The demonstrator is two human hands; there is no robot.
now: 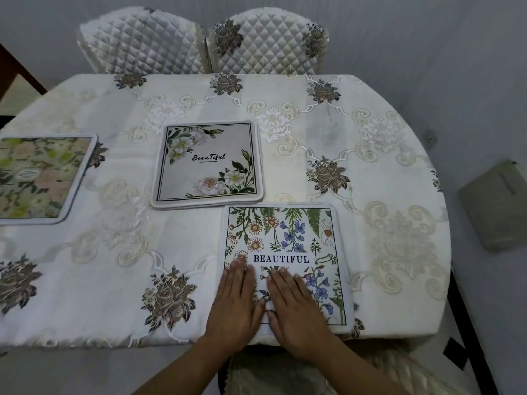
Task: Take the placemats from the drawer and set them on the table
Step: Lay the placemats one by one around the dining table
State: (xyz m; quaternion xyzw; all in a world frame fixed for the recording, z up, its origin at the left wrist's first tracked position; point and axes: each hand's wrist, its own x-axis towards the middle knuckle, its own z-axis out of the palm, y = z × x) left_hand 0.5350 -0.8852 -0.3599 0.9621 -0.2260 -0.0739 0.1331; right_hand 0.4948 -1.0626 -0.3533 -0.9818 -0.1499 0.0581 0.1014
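Both hands lie flat on the placemat nearest the camera. The left hand (236,303) and right hand (296,306) rest palms down and side by side on the near half of a wildflower placemat (285,238). Their fingers are straight and grip nothing, and the thumbs nearly meet between them.

Just beyond the fingertips the mat reads "BEAUTIFUL" in dark block capitals, set among printed daisies, blue flowers and ferns. It lies square at the near edge of the table (370,138), right of centre.

Just beside its far left corner sits a white-blossom placemat (208,163) lettered "BeauTiful" in script. The smaller line beneath is too fine to read, and whether the two mats touch cannot be told.

Well apart at the table's left, a third placemat (42,178) is cut off by the frame. Its green and pink print is blurred and its oval emblem illegible.

A cream tablecloth (171,246) with embroidered scrolls and dark roses covers the table. Two quilted chairs (268,44) stand at the far side. A flat grey object (499,206) lies off the table to the right, its faint lettering unreadable.
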